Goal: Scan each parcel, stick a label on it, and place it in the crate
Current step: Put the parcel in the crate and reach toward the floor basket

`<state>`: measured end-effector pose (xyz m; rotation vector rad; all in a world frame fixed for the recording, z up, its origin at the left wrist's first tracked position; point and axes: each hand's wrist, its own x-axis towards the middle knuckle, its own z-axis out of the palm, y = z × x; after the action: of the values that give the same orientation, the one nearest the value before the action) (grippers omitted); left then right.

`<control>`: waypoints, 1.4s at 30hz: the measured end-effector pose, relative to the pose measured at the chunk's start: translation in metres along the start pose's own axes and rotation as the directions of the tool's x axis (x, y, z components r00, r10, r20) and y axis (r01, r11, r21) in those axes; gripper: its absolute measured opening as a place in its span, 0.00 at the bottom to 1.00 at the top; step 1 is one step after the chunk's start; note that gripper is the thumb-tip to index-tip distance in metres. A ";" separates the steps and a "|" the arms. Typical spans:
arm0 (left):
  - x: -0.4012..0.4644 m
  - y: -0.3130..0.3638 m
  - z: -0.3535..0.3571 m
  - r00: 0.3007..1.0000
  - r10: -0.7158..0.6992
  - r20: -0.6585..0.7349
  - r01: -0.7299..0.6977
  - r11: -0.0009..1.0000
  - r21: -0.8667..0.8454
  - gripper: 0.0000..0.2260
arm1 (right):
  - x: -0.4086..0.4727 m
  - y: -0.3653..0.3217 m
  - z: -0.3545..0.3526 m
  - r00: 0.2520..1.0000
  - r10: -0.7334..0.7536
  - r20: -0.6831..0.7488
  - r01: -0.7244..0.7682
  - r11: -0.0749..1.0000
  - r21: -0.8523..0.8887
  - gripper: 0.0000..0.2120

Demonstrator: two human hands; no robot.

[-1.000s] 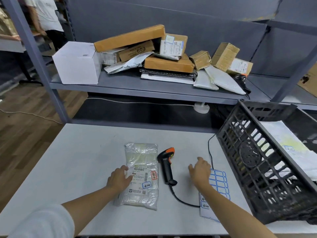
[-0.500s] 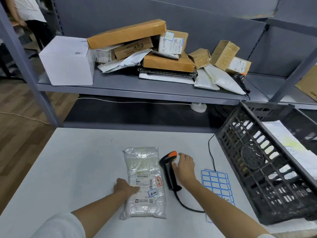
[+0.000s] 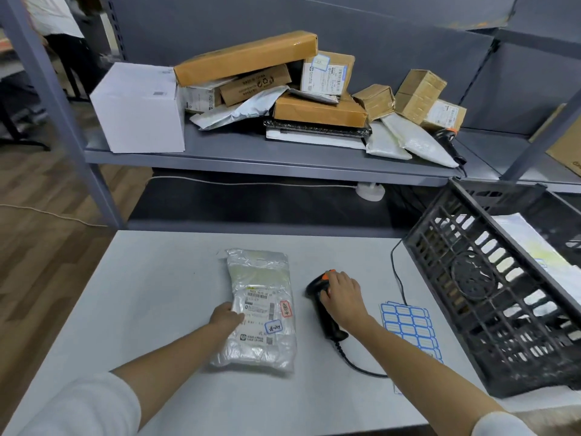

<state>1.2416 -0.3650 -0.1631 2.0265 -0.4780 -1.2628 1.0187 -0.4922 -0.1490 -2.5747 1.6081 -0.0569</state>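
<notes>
Right hand (image 3: 341,297) fingers curled over black orange-tipped handheld scanner (image 3: 325,309); left hand (image 3: 227,317) fingers resting on clear plastic-wrapped parcel (image 3: 261,309), curl unclear. Risk: scanner's cable snags blue-bordered label sheet (image 3: 410,328); glossy wrap glare spoils scan.

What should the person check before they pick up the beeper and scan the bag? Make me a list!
1. Right hand on the scanner: ok, fingers curl over its head.
2. Parcel steady: ok, left hand rests at its edge.
3. Barcode facing up: ok, the printed label shows on top.
4. Scanner cable free: ok, it lies loose on the table.
5. Label sheet close by: ok, it lies beside the scanner.
6. Room in the crate: cannot tell, only part of its inside shows.
</notes>
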 end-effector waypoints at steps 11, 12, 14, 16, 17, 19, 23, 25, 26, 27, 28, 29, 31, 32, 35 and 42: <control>-0.044 0.059 -0.002 0.972 0.234 -0.003 -0.233 0.965 -0.122 0.18 | -0.003 0.014 -0.064 0.996 0.033 -0.078 -0.036 0.999 -0.031 0.25; -0.049 0.066 0.002 0.966 0.259 0.003 -0.256 0.958 -0.126 0.18 | -0.003 0.020 -0.072 0.995 0.038 -0.097 -0.042 0.998 -0.039 0.25; -0.060 0.081 0.012 0.952 0.307 0.017 -0.303 0.946 -0.117 0.19 | -0.003 0.033 -0.089 0.990 0.060 -0.129 -0.066 0.997 -0.042 0.26; -0.070 0.096 0.022 0.937 0.349 0.025 -0.345 0.933 -0.100 0.19 | -0.006 0.050 -0.106 0.985 0.084 -0.148 -0.093 0.994 -0.058 0.26; -0.075 0.103 0.029 0.930 0.366 0.029 -0.362 0.927 -0.098 0.19 | -0.007 0.060 -0.114 0.983 0.090 -0.161 -0.103 0.992 -0.076 0.27; -0.085 0.120 0.044 0.918 0.394 0.038 -0.390 0.916 -0.093 0.19 | -0.012 0.082 -0.131 0.976 0.102 -0.192 -0.124 0.987 -0.102 0.27; -0.105 0.155 0.087 0.892 0.451 0.027 -0.447 0.890 -0.087 0.19 | -0.027 0.134 -0.168 0.960 0.127 -0.250 -0.157 0.982 -0.104 0.26; -0.117 0.172 0.115 0.883 0.469 0.015 -0.466 0.880 -0.090 0.19 | -0.038 0.163 -0.185 0.957 0.121 -0.263 -0.154 0.982 -0.107 0.26; -0.125 0.179 0.130 0.881 0.473 0.016 -0.470 0.877 -0.097 0.19 | -0.045 0.179 -0.192 0.956 0.121 -0.266 -0.154 0.982 -0.110 0.26; -0.133 0.186 0.146 0.878 0.477 0.021 -0.472 0.874 -0.114 0.19 | -0.052 0.195 -0.198 0.954 0.124 -0.272 -0.161 0.980 -0.118 0.26; -0.140 0.193 0.163 0.876 0.482 0.027 -0.475 0.869 -0.136 0.19 | -0.060 0.211 -0.203 0.952 0.132 -0.277 -0.173 0.976 -0.129 0.25; -0.148 0.198 0.179 0.871 0.491 0.029 -0.481 0.863 -0.157 0.19 | -0.068 0.227 -0.208 0.949 0.143 -0.282 -0.188 0.972 -0.142 0.25; -0.165 0.207 0.213 0.864 0.503 0.015 -0.492 0.850 -0.189 0.19 | -0.084 0.260 -0.217 0.945 0.150 -0.291 -0.205 0.964 -0.172 0.23; -0.172 0.211 0.228 0.863 0.504 0.006 -0.493 0.846 -0.203 0.19 | -0.093 0.275 -0.220 0.943 0.146 -0.298 -0.207 0.961 -0.184 0.22; -0.193 0.217 0.270 0.871 0.491 0.004 -0.477 0.847 -0.234 0.18 | -0.118 0.314 -0.229 0.940 0.138 -0.313 -0.203 0.961 -0.187 0.23; -0.235 0.239 0.350 0.860 0.504 0.077 -0.466 0.839 -0.281 0.19 | -0.154 0.378 -0.237 0.934 0.132 -0.331 -0.199 0.964 -0.176 0.20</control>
<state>0.8348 -0.5102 0.0564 1.4728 -0.8030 -1.0901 0.5925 -0.5347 0.0488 -2.6768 2.0413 -0.3220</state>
